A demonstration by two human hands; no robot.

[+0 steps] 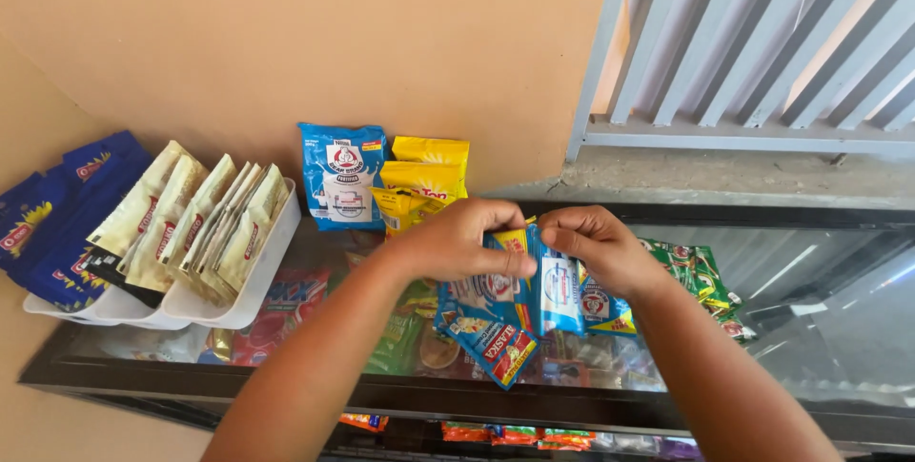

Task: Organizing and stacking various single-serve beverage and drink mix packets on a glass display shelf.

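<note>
White plastic tray (257,276) at far left held dark blue packets (57,219) and glossy cream sachets (195,219); against the tan wall stood a light blue pouch (341,176) and crinkly yellow packets (429,171). Left hand (457,238) and right hand (596,247) were both pinched shut on a fan of blue sachets (515,314) over the glass counter top (820,300), green sachets (705,276) lying just right.
</note>
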